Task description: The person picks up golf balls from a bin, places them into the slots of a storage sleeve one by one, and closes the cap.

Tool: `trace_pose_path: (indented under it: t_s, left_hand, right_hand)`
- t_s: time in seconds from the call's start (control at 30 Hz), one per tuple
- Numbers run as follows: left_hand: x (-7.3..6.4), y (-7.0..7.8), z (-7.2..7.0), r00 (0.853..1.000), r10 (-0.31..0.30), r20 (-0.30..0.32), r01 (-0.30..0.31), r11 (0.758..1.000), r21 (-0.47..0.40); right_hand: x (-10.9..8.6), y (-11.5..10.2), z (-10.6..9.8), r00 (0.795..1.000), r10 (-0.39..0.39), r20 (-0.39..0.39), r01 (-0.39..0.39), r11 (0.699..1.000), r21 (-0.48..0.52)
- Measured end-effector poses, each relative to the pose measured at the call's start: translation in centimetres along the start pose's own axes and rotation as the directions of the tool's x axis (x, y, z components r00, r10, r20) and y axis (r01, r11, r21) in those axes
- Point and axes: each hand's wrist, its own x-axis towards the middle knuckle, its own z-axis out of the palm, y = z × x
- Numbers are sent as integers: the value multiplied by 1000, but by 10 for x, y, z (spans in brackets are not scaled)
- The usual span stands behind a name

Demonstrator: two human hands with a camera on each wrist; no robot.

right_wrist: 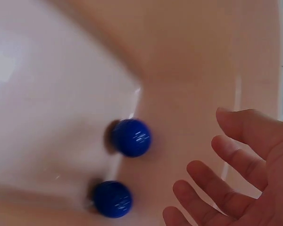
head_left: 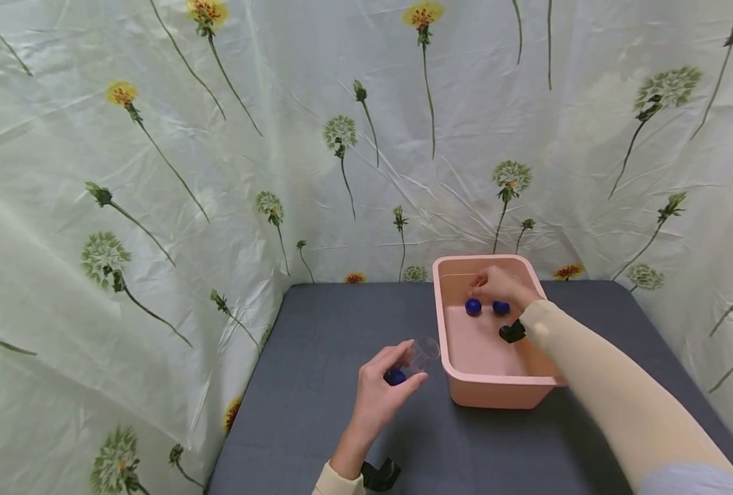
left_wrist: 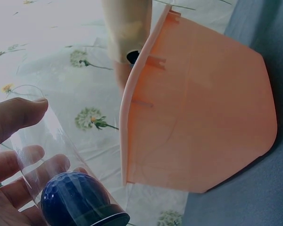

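Observation:
My left hand grips a clear cylindrical cup, tilted, beside the near left side of a pink plastic bin. A dimpled blue golf ball sits at the bottom end of the cup, seen through its wall. Inside the bin reaches my right hand, its fingers apart and loosely bent with nothing between them. Below its fingertips two blue balls, one on the left and one on the right, lie on the bin's floor by the far wall.
The bin stands on a dark grey cloth-covered table, right of the middle. A white curtain printed with dandelions hangs behind and along both sides. Black straps show at both wrists.

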Motion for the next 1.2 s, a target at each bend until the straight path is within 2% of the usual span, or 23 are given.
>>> trace_pose_path:
  t_s: [0.1, 0.4, 0.6, 0.8, 0.87, 0.97, 1.1, 1.2]
  left_hand:
    - [0, 0, 0, 1000, -13, 6, 13, 1000, -8]
    - [0, -1, 1, 999, -34, 1, 34, 999, -21]
    - [-1, -2, 0, 1000, -22, -1, 22, 1000, -22]
    - [-1, -3, -1, 999, -32, -4, 32, 999, -5]
    - [0, -2, -1, 999, -37, -4, 37, 999, -2]
    - [0, -2, -1, 999, -36, -3, 36, 999, -1]
    - [-1, -2, -2, 999, -36, 0, 36, 999, -2]
    - [-2, -2, -2, 999, -37, -2, 37, 999, -5]
  right_hand:
    - [3, 7, 4, 998, 64, 2, -64, 997, -37]
    - [8, 12, 11, 997, 67, 32, -61, 985, -161]
    - [8, 19, 12, 992, 115, 50, -101, 970, -223]
    - [8, 21, 14, 988, 151, 41, -142, 975, -170]
    - [7, 21, 14, 981, 184, 59, -174, 975, -140]
    - [4, 23, 16, 967, 233, 100, -215, 964, -159]
    - [2, 28, 21, 948, 262, 180, -226, 954, -199]
    - [0, 30, 24, 927, 276, 254, -233, 954, -187]
